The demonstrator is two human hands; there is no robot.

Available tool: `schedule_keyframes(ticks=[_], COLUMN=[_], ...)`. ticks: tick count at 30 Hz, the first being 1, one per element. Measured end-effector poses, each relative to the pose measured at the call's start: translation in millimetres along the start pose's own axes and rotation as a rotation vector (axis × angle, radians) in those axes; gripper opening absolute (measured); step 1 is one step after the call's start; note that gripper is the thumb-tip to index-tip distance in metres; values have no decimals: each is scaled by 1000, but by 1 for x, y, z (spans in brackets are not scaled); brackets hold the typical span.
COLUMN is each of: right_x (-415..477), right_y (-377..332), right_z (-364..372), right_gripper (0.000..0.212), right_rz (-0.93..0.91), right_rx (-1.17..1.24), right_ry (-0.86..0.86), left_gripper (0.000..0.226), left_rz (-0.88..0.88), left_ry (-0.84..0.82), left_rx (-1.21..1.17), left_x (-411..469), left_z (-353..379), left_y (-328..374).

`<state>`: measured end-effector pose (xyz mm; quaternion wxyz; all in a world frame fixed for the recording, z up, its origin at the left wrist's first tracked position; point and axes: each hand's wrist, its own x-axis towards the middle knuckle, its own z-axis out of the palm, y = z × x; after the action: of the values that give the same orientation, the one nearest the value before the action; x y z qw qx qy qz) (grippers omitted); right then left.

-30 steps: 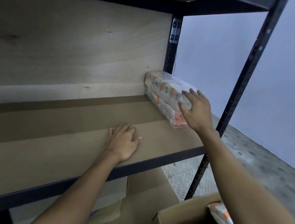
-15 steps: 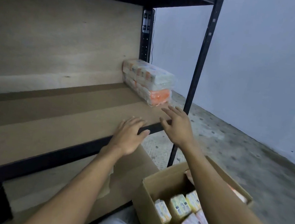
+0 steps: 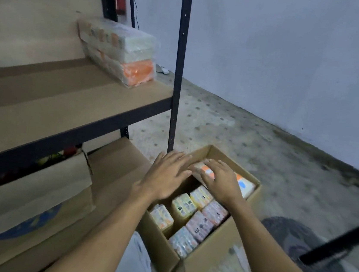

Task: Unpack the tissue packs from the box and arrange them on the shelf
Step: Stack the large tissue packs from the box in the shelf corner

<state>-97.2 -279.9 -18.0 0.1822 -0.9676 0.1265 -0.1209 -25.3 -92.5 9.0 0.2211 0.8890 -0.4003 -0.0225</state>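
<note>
- Hands first: my left hand (image 3: 165, 175) hovers flat and spread over the near-left rim of the cardboard box (image 3: 204, 258), fingers apart, holding nothing.
- My right hand (image 3: 220, 181) lies palm-down on the top tissue pack (image 3: 243, 184), the orange-and-blue one lying across the far end of the box; its fingers are splayed over the wrapper, not curled round it, so I judge the grip is not closed on anything.
- Beneath and nearer to me, more tissue packs (image 3: 195, 219) stand on end in tight rows, yellow, pink and pale; packed that way they fill the box and leave only their narrow tops to catch hold of.
- That is likely why the flat-lying pack goes first: it sits loose above the rest and offers broad faces for two palms.
- On the shelf (image 3: 68, 108), one stacked bundle of packs (image 3: 120, 54) sits pushed to the far right end by the black upright (image 3: 179, 68), near the back panel, which leaves the rest of the board free to fill leftward.
- The box sits on the speckled floor (image 3: 231, 128) just right of the shelf, an easy lift from board height.
- Next, as I judge it, the left hand should come in against the pack's near-left side so both palms can squeeze and raise it.
- Risk: the glossy wrapper could slip under flat palms.
</note>
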Motion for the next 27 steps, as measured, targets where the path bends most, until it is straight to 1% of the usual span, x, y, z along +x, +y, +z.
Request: schedule_keyframes(ticks=[2, 6, 9, 11, 13, 16, 20, 25, 27], right_x=[-6, -8, -5, -1, 3, 7, 17, 29, 31], right_y=[19, 60, 86, 100, 116, 132, 144, 151, 152], right_z=[10, 34, 49, 55, 63, 74, 87, 91, 92], right_gripper=[49, 51, 57, 58, 60, 65, 74, 94, 95], right_rz=[23, 84, 104, 108, 112, 118, 113, 107, 102], right_rx=[-30, -100, -145, -179, -227, -255, -299, -345, -359], right_ry=[-36, -122, -132, -137, -147, -171, -153, -222, -225], left_gripper=[53, 56, 58, 60, 62, 65, 70, 75, 75], left_rz=[2, -3, -2, 22, 31, 39, 89, 159, 191], left_ry=[-47, -172, -245, -273, -291, -287, -263, -199, -178], left_rx=[15, -2, 29, 61, 44, -7, 33, 58, 59], left_x=[10, 32, 52, 65, 79, 98, 128, 152, 158], left_z=[23, 68, 101, 120, 140, 166, 192, 215, 221], left_y=[1, -3, -10, -15, -20, -27, -37, -50, -55])
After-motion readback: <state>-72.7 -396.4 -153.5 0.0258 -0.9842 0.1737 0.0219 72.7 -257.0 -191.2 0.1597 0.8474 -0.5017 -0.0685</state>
